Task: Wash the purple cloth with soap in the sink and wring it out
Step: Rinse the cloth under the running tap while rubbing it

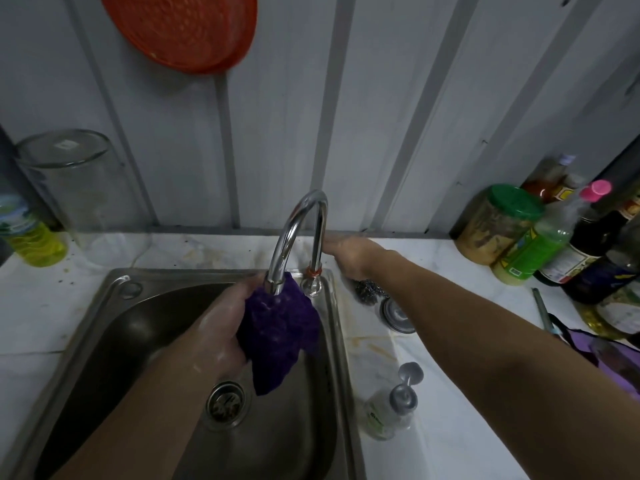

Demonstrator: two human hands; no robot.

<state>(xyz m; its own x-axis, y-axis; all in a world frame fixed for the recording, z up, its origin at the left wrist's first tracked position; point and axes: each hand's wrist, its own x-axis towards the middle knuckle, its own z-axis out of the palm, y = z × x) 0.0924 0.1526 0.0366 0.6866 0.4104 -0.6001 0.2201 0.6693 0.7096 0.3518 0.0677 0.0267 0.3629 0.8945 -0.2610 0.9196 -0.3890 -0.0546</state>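
My left hand (221, 323) grips the bunched purple cloth (280, 327) and holds it right under the spout of the chrome faucet (298, 216), above the steel sink (337, 341). The cloth's lower end hangs toward the drain (225, 405). The hand looks wet. My right hand (349, 256) reaches across the counter to the back of the faucet's upright pipe. Its fingertips are hidden behind the pipe, so its grip cannot be made out. A small clear soap bottle (391, 410) with its grey flip cap open stands on the counter right of the sink.
A steel scourer (367, 291) and a round metal lid (394, 313) lie beside the faucet base. Jars and sauce bottles (533, 247) crowd the right back corner. An upturned glass jar (76, 188) and a yellow-green bottle (31, 240) stand at the left. A red tray (187, 29) hangs on the wall.
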